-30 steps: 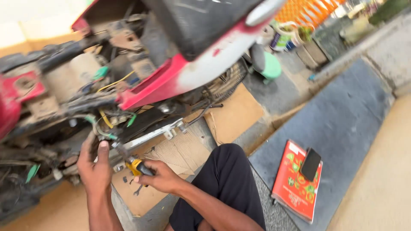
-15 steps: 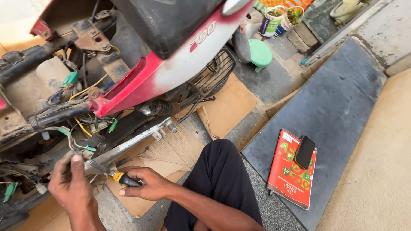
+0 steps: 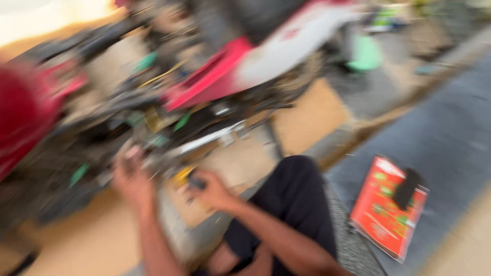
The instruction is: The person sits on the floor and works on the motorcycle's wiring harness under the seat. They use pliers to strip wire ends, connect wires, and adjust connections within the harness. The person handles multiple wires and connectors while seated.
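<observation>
Head view: right hand (image 3: 212, 191) beside scooter (image 3: 215, 87)

Both forearms are bare, with no sleeves, gloves or rings visible on the left hand (image 3: 134, 181) or right hand (image 3: 214, 191). Black trousers (image 3: 286, 204) cover the leg.

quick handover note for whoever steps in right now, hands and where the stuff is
The frame is motion-blurred.
Left hand: raised at the scooter's exposed wiring; its grip cannot be made out.
Right hand: shut on a yellow-and-black tool, low beside the left.
Scooter: panels off, wires and frame open.
Cardboard lies underneath; a red booklet with a dark phone on it sits to the right.
Done or left: not readable from this frame.
</observation>
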